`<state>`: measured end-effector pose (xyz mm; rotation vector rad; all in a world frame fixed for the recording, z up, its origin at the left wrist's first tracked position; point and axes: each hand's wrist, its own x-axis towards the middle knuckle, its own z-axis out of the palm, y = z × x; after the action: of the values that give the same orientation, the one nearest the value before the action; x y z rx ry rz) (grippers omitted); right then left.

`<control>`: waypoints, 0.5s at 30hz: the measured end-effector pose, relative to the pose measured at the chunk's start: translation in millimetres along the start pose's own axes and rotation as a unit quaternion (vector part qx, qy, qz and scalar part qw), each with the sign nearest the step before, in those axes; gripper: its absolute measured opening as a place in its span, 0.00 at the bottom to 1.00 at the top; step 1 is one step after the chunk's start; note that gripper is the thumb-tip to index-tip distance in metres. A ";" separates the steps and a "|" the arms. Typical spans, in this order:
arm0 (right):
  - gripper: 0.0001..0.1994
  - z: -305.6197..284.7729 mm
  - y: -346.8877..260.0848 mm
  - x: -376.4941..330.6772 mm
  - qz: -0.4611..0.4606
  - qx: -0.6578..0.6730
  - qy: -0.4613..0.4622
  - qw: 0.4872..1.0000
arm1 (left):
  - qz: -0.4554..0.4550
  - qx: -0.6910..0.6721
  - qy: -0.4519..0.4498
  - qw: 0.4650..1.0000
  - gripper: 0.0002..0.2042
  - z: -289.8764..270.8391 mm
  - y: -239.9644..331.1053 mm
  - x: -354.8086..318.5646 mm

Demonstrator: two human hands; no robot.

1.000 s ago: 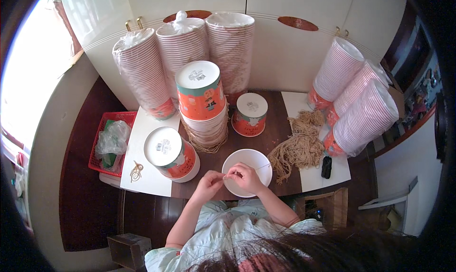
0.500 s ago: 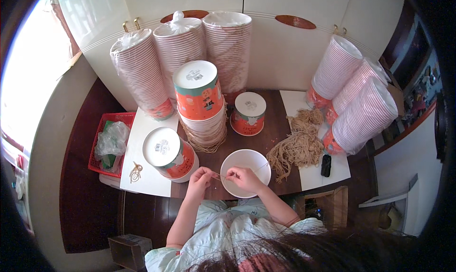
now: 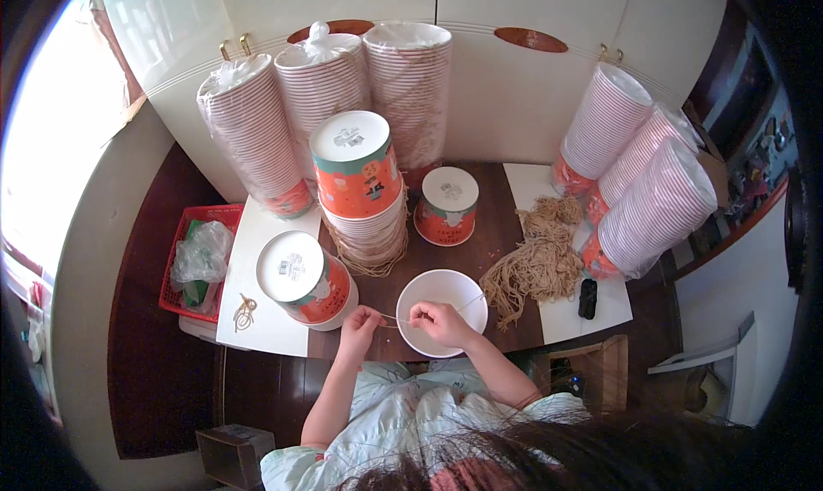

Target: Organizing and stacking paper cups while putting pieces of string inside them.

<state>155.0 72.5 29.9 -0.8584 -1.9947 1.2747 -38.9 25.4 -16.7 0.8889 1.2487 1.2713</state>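
Note:
A white paper bucket stands mouth up near the table's front edge. Thin tan cord spans the gap between my two hands at the bucket's left side. My left hand pinches it just outside the rim. Over the bucket's mouth, my right hand has its fingers closed on the same cord. Another length of cord shows at the right wall of the bucket; its path under my right hand is hidden. Left of my left hand sits an upturned orange printed bucket with a white base.
Tangled tan cords lie on the right, beside a small black object. A bucket stack and a single upturned bucket stand behind. Wrapped bucket stacks line the back. A red basket sits left, near a small cord bundle.
My hands have drawn slightly apart, and the cord between them shows as a wider loop. The bucket has hardly moved.

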 end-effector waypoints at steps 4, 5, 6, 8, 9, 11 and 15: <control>0.02 -1.6 -2.8 -0.5 0.011 0.006 -0.013 1.000 | 0.002 0.035 0.015 0.999 0.03 0.4 -8.0 0.8; 0.02 -1.4 -3.1 -0.5 0.011 0.006 -0.013 1.000 | 0.005 0.027 0.014 1.000 0.03 -0.4 -10.4 1.1; 0.01 -1.6 -3.0 -0.7 0.013 0.017 -0.014 1.000 | 0.005 0.027 0.014 1.000 0.03 0.0 -10.9 1.0; 0.01 -1.8 -0.6 -1.3 0.015 0.027 -0.014 0.999 | 0.014 0.050 0.014 0.999 0.04 1.3 -11.7 0.6; 0.01 -1.3 2.5 -1.4 0.010 0.047 -0.019 0.999 | 0.014 0.050 0.014 0.999 0.04 2.0 -12.4 -0.1; 0.01 -1.5 4.8 -1.9 0.005 0.067 -0.024 0.997 | 0.029 0.079 0.014 0.996 0.04 4.1 -14.4 -2.2; 0.01 -2.3 2.5 -2.0 0.015 0.113 -0.032 0.993 | 0.033 0.112 0.012 0.993 0.04 9.0 -8.7 -6.0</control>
<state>158.5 73.0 28.1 -0.7482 -1.8462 1.5285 -27.7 19.6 -22.6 1.0862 1.4103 1.2119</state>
